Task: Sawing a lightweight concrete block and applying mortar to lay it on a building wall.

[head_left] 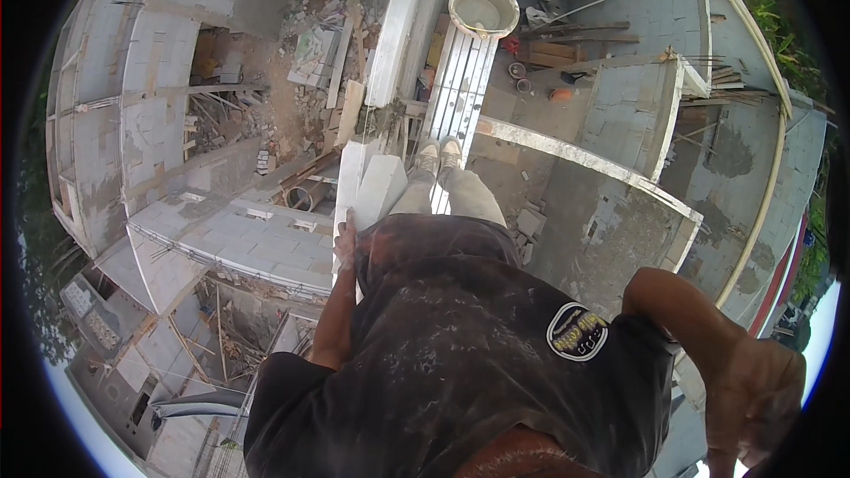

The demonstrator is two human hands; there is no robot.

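Observation:
My left hand [344, 243] is at the edge of a long white block [348, 179] along the wall top, its fingers curled against the side. Beside it, close to my left leg, another pale block [382, 186] sits tilted, partly hidden by my shirt. My right hand [757, 403] is raised near the lower right edge of the view, close to the camera. Its fingers point down, somewhat apart, with nothing visible in them; the tips run toward the picture's edge. My feet [439, 152] stand on a narrow slatted metal plank [460, 80].
A round bucket [483, 11] with grey material stands on the plank ahead. Far below lie rubble [305, 57], timber boards [580, 31] and small pots [521, 80]. Block walls [620, 115] surround the drop; a concrete beam [567, 146] runs right. A bamboo pole [768, 204] curves down the right side.

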